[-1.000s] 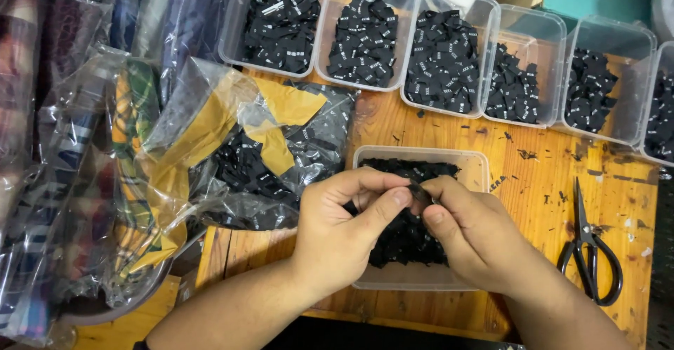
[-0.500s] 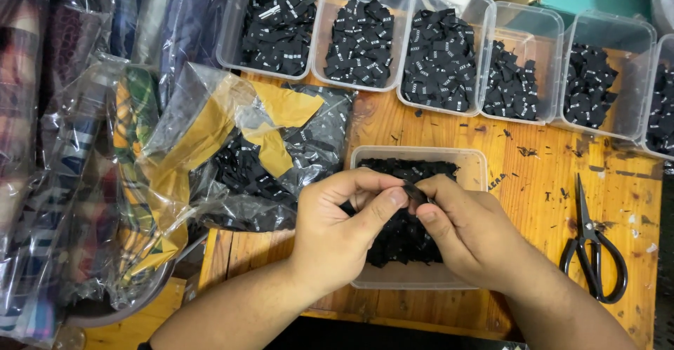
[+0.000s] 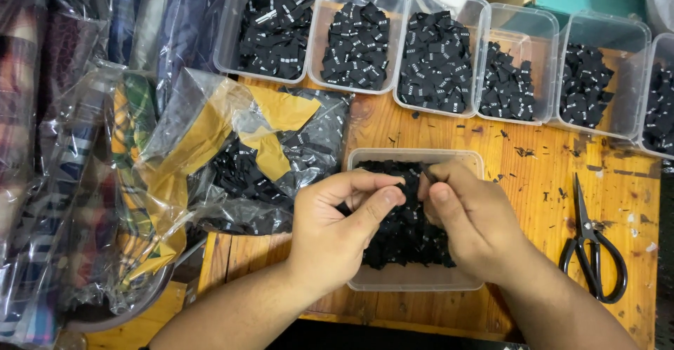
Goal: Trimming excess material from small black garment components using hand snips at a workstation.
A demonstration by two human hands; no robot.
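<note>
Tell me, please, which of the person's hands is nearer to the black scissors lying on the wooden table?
Right. The right hand is over the clear tub, just left of the scissors; the left hand lies farther left, beyond the right hand.

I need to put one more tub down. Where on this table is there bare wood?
Bare wooden table lies between the near tub, the row of tubs and the scissors, littered with black scraps. The left is crowded with plastic bags. Left hand and right hand fill the near tub.
</note>
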